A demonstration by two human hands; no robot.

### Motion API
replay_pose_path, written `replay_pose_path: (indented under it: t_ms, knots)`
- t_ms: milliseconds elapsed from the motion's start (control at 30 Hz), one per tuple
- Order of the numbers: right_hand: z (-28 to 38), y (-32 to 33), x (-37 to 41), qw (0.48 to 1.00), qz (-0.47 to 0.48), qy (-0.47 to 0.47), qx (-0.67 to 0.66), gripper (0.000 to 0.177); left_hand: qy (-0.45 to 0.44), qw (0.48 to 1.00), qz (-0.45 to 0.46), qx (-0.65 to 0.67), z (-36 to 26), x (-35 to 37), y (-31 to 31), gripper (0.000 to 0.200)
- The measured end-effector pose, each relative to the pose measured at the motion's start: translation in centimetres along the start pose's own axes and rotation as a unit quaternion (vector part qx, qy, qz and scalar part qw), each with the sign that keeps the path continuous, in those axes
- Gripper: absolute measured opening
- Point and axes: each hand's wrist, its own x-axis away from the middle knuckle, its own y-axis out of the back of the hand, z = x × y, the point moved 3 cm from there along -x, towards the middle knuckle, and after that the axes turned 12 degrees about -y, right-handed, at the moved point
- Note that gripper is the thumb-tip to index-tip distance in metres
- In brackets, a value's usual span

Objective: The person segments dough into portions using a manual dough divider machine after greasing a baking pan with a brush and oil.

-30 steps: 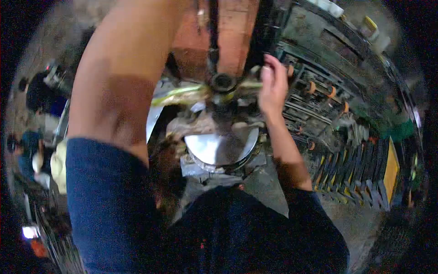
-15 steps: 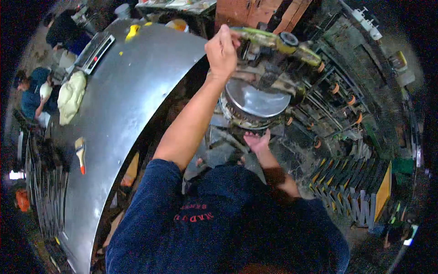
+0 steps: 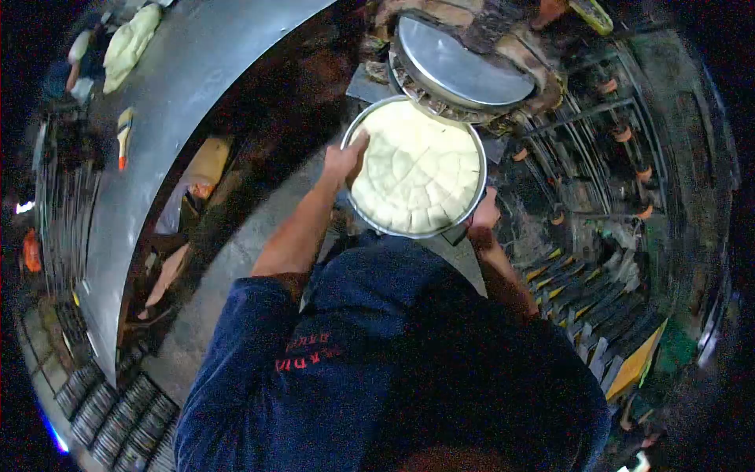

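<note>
A round metal pan [image 3: 479, 186] is in front of my chest, full of pale dough [image 3: 414, 169] scored into several wedge and block pieces. My left hand [image 3: 344, 161] grips its left rim, with the thumb over the edge by the dough. On the lower right side, my right hand [image 3: 485, 208] holds the pan's edge; part of its fingers is hidden. Just beyond the pan stands a dough divider [image 3: 464, 67] with a shiny round metal head, and the pan's far rim overlaps its lower edge in view.
At left runs a curved metal table [image 3: 169, 102] bearing a lump of dough [image 3: 130, 46] and a brush [image 3: 123, 138]. Stacked dark trays [image 3: 598, 315] stand at lower right. A metal rack [image 3: 621, 141] is on the right. Part of another person [image 3: 71, 71] shows at far left.
My left hand has come down from the machine's upper handle to the pan. My right hand, open below the machine before, now holds the pan too. The dough-filled pan has come into view.
</note>
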Motion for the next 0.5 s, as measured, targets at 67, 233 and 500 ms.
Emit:
replay_pose_path:
  t_ms: [67,233,500]
  knots:
    - [0.8,0.4,0.6,0.997,0.032,0.003,0.074,0.045,-0.039,0.998,-0.035,-0.016,-0.7,3.6,1.1,0.066]
    - [4.1,-2.4,4.7,0.978,0.169,0.012,0.124,0.048,0.025,0.965,-0.18,-0.191,1.6,7.6,4.0,0.077]
    - [4.6,-3.4,25.5,0.737,0.587,0.076,0.327,0.051,-0.116,0.882,-0.454,-0.047,0.3,30.8,11.6,0.051]
